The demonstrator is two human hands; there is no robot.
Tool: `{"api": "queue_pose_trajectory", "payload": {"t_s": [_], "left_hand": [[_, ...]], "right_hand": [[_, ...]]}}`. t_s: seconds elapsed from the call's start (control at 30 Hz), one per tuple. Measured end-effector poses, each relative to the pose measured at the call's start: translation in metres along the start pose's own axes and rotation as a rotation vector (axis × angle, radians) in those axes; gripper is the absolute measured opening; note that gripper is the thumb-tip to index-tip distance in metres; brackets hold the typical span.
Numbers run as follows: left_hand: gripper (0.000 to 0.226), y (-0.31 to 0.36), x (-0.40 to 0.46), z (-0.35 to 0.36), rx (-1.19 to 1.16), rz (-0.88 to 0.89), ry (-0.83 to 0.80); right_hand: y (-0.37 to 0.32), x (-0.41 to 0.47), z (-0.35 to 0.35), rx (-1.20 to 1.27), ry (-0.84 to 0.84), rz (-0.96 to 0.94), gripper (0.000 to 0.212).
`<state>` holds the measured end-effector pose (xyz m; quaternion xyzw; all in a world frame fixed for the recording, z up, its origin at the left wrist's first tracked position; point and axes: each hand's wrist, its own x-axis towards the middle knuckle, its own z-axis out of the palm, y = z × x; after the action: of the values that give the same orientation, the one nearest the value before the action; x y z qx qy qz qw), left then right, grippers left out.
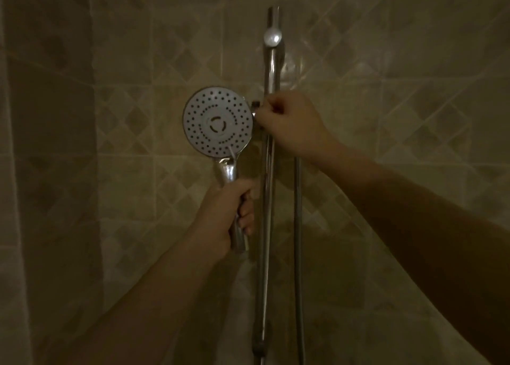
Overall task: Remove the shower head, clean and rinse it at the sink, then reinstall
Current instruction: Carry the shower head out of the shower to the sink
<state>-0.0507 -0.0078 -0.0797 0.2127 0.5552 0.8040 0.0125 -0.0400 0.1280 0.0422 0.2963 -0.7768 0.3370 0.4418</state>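
**A:** Status on the shower head?

**B:** I'm seeing the shower head (218, 122) off to the left of the slide rail (269, 171), spray face turned toward the camera, handle pointing down. The left hand (223, 215) is wrapping its fingers around the chrome handle, low down, so the round face is sitting well above that grip. Handle end is poking out just under the fist.

**A:** And the other grip?

**B:** The right hand (287, 122) is curling around the holder (256, 108) on the rail, level with the right edge of the spray face. I'm reading it as gripping the holder, fingers closed on it, though the light is dim and the hand is covering most of that part.

**A:** Is the head seated in the holder?

**B:** I can't tell. The rim of the face is sitting just beside the holder, nearly touching the right hand's knuckles, but the joint itself is hidden.

**A:** Hose?

**B:** The hose (298, 226) is hanging straight down just right of the rail, running under the right wrist. Where it is joining the handle isn't visible to me.

**A:** Surroundings?

**B:** The tiled wall (400, 102) is filling the background, beige with a diamond pattern. Both forearms are reaching up from the bottom of the view.
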Motion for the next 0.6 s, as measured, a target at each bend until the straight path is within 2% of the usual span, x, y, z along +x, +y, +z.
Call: {"api": "queue_pose_trajectory", "payload": {"t_s": [0.1,0.17,0.27,0.37,0.43,0.5,0.6], "left_hand": [[0.031,-0.051,-0.044,-0.035,-0.071,-0.076,0.067],[0.030,-0.100,-0.083,-0.059,-0.123,-0.148,0.117],[0.036,-0.179,-0.145,-0.091,-0.133,-0.316,0.253],[0.039,-0.246,-0.202,-0.111,-0.129,-0.492,0.389],[0.046,-0.280,-0.233,-0.121,-0.117,-0.555,0.472],[0.050,-0.306,-0.260,-0.129,-0.081,-0.616,0.526],[0.045,-0.329,-0.294,-0.137,-0.098,-0.716,0.578]], "right_hand": [[0.017,-0.078,0.028,0.026,-0.141,0.012,0.029],[0.035,-0.146,0.053,0.036,-0.243,0.100,0.032],[0.060,-0.258,0.093,0.067,-0.426,0.368,0.039],[0.075,-0.367,0.121,0.088,-0.600,0.702,0.036],[0.073,-0.424,0.134,0.091,-0.664,0.851,0.034],[0.065,-0.464,0.146,0.108,-0.698,0.892,0.037],[0.045,-0.504,0.160,0.161,-0.711,0.920,0.040]]}}
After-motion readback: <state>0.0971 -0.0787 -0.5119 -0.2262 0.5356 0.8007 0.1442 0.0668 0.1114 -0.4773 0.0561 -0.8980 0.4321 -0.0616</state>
